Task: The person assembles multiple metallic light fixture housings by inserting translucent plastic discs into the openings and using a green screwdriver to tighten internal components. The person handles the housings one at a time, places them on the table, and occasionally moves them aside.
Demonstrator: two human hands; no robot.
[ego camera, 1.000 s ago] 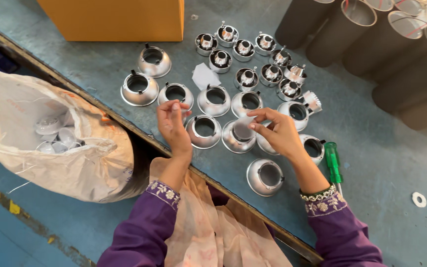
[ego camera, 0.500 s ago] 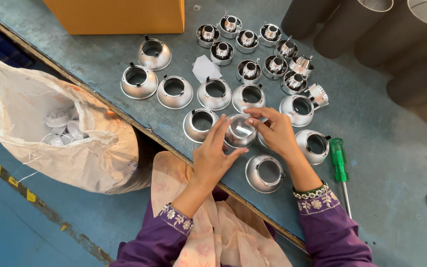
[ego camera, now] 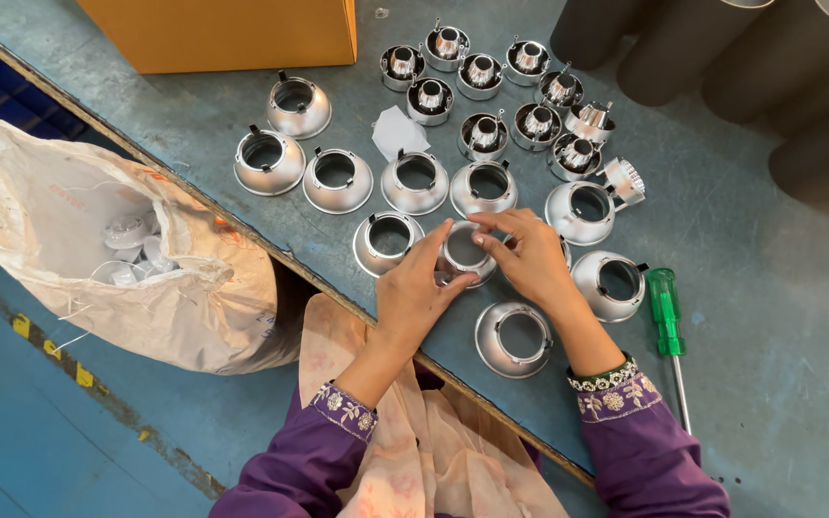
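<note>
Both my hands meet over one silver metal cone housing [ego camera: 462, 251] just above the blue-grey table [ego camera: 779, 317]. My left hand [ego camera: 413, 293] cups its near side from below. My right hand [ego camera: 530, 257] pinches its far rim with the fingertips. Several more silver cone housings lie open side up around it, one [ego camera: 388, 242] directly left of my left hand and one [ego camera: 513, 338] under my right wrist. Small silver lamp holders [ego camera: 485, 134] with clips stand in a cluster further back.
A green-handled screwdriver [ego camera: 666, 317] lies right of my right forearm. A white sack [ego camera: 117, 259] with white parts hangs off the table's near edge at left. An orange box [ego camera: 232, 29] stands at the back, dark tubes [ego camera: 798, 86] at back right, and a scrap of white paper [ego camera: 397, 131].
My left hand came down onto the cone housing and both hands now grip it together. The view has shifted slightly.
</note>
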